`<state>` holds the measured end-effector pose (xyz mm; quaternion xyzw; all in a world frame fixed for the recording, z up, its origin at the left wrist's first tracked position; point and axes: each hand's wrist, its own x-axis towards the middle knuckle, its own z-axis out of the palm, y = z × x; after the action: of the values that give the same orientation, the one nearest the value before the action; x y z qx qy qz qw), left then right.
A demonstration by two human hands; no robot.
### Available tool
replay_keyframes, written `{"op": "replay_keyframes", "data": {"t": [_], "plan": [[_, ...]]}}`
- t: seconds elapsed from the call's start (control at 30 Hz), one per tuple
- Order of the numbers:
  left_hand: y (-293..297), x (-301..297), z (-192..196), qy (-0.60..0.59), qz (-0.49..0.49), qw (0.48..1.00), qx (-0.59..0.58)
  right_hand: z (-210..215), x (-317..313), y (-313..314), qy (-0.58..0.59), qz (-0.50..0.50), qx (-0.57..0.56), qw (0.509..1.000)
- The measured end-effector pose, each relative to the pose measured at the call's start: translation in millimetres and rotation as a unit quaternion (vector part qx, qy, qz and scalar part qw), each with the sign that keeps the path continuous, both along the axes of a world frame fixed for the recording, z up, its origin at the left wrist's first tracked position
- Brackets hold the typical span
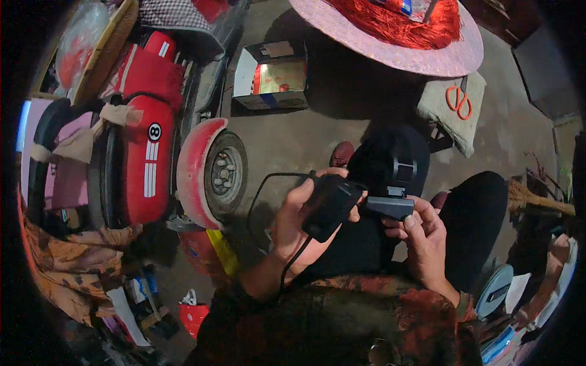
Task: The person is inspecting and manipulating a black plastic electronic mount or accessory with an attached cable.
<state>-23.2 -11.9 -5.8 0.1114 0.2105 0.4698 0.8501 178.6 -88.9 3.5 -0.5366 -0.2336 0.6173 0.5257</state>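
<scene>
My left hand is closed round a black box-shaped device with a thin black cable looping off its left side. A second stretch of cable runs down across the palm toward my wrist. Pinched between the thumb and fingers of my right hand is a small dark grey flat device. Its left end comes close to the black device; whether the two touch, I cannot tell. Just above it, a dark bracket-like piece shows against my black-clad knee. Both hands are over my lap.
A red three-wheeled vehicle with a red-fendered wheel stands at left. Ahead are an open carton and a round pink table piled with red strands. Orange-handled scissors lie on a cloth-covered stool.
</scene>
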Motion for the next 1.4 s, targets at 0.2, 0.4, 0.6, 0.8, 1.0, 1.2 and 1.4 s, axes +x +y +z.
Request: {"op": "replay_keyframes", "data": {"t": [0.2, 0.4, 0.6, 0.8, 1.0, 1.2, 1.4], "plan": [[-0.2, 2.6, -3.1, 0.058, 0.004, 0.998, -0.030, -5.7, 1.6, 0.9, -0.022, -0.001, 0.018, 1.000], [-0.9, 1.2, -2.8, 0.079, 0.005, 0.996, -0.035, -6.4, 2.0, 0.4, -0.041, 0.004, 0.020, 0.999], [-0.8, 3.5, 2.3, 0.137, -0.002, 0.991, -0.006, -8.2, 5.8, -0.6, -0.031, -0.007, 0.018, 0.999], [1.2, 2.4, 10.9, 0.164, -0.005, 0.986, -0.013, -2.5, 5.8, 0.2, -0.022, -0.011, 0.016, 1.000], [2.1, 0.8, 8.6, 0.162, 0.024, 0.985, -0.047, -5.9, 11.0, -0.4, -0.033, -0.010, 0.023, 0.999], [4.9, -5.6, 3.3, 0.139, -0.012, 0.990, -0.011, -6.5, 15.4, -2.3, -0.103, -0.021, 0.059, 0.993], [11.9, 4.5, 3.8, 0.180, 0.004, 0.984, 0.003, 2.0, 17.9, 0.4, -0.289, 0.008, 0.110, 0.951]]}}
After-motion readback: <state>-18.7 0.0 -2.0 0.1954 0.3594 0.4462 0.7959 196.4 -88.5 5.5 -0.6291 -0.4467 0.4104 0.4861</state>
